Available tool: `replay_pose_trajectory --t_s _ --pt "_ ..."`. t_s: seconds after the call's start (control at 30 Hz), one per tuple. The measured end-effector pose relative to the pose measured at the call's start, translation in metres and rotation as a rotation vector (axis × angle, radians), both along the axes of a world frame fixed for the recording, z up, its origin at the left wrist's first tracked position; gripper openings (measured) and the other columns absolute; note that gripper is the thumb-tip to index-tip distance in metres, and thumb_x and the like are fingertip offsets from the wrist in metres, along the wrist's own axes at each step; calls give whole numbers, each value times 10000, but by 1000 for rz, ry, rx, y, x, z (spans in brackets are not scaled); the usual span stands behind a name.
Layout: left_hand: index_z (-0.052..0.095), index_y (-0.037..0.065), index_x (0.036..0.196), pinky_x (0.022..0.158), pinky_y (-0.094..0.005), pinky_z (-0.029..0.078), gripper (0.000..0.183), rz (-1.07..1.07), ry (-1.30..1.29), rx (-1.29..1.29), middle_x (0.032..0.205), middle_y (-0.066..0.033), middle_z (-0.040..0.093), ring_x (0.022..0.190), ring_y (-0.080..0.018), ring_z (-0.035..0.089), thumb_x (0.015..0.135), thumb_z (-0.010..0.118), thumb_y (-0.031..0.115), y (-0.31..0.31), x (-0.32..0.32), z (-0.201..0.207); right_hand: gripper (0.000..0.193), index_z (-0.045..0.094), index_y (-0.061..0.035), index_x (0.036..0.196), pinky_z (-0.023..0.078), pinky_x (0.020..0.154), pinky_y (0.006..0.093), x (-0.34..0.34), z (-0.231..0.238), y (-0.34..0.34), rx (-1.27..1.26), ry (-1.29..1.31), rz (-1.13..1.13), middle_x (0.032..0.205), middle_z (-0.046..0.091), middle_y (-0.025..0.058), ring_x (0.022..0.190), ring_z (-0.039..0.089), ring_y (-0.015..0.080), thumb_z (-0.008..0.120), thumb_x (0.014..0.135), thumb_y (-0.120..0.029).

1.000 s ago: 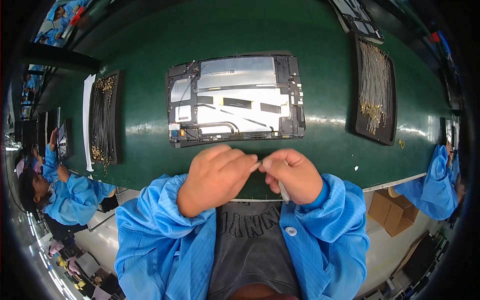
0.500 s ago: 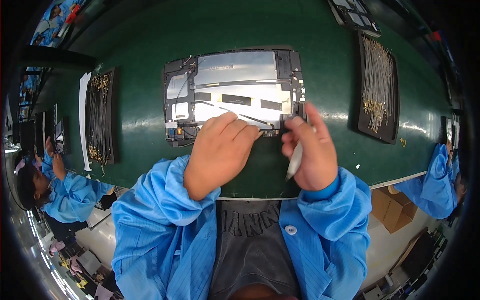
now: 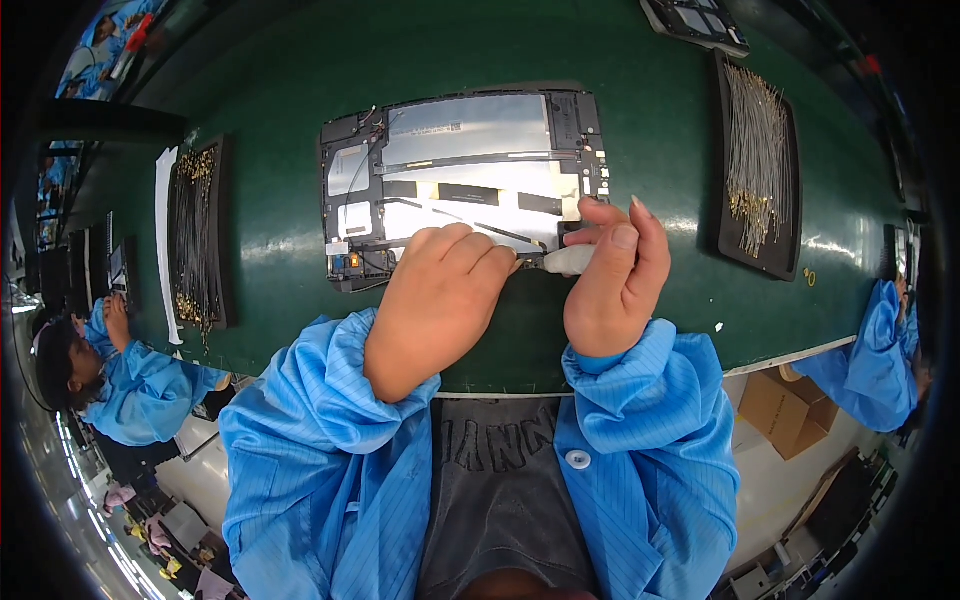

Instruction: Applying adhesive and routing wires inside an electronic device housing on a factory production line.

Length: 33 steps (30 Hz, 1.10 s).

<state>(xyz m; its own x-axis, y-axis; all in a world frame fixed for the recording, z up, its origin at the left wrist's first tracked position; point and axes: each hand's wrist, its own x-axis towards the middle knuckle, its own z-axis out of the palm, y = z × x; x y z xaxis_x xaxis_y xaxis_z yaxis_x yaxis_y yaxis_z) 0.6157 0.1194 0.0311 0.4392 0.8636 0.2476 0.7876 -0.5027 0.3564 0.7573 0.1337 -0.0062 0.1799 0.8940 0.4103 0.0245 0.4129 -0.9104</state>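
An opened tablet (image 3: 470,130) lies on the green bench, its silver battery packs, black tapes and thin cables exposed. My left hand (image 3: 440,300) rests over its near edge, fingers curled and pressed together; whatever they pinch is hidden under them. My right hand (image 3: 615,285) holds a white pen-shaped tool (image 3: 568,261) low in its grip, with the thumb and upper fingers raised. The tool points left at the tablet's near edge, close to my left fingertips. Whether its tip touches the tablet I cannot tell.
Black trays hold bundled thin cables with gold ends, one left (image 3: 222,240) and one right (image 3: 722,165). Beside the left tray lies a white strip (image 3: 166,245). Another opened device (image 3: 697,22) sits far right. A small yellow ring (image 3: 810,278) lies near the right tray. Co-workers sit at both sides.
My right hand has swung the white tool from pointing down toward me to pointing left at the tablet's near edge. My left hand has stayed in place.
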Motion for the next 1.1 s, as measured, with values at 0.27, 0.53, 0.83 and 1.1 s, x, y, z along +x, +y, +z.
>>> replay_pose_trajectory --t_s 0.27,0.53,0.83,1.1 --pt "547 34 794 663 -328 388 177 11 -26 -14 767 -67 526 744 -232 496 623 591 39 0 0 3 272 323 5 1098 427 628 251 -1 2 2 33 -43 6 891 538 141 673 492 120 376 844 -74" --pt "545 50 772 662 -316 367 149 -2 -13 26 743 -43 516 750 -204 486 626 526 72 5 -2 -1 192 488 -5 917 437 593 288 -5 23 12 176 -400 107 791 556 129 655 544 230 531 740 -66" --pt "557 74 783 691 -307 362 176 -77 91 82 717 -45 499 803 -194 460 620 502 112 19 -22 7 231 482 -7 962 434 543 300 -4 33 22 142 -538 297 730 560 112 589 540 220 519 746 -80" --pt "456 -29 1068 837 -332 352 417 747 -214 -31 1061 -197 480 969 -309 464 779 499 267 72 -115 8 445 311 38 1187 400 464 212 37 32 -24 -898 -154 71 832 510 94 520 454 90 432 820 -184"
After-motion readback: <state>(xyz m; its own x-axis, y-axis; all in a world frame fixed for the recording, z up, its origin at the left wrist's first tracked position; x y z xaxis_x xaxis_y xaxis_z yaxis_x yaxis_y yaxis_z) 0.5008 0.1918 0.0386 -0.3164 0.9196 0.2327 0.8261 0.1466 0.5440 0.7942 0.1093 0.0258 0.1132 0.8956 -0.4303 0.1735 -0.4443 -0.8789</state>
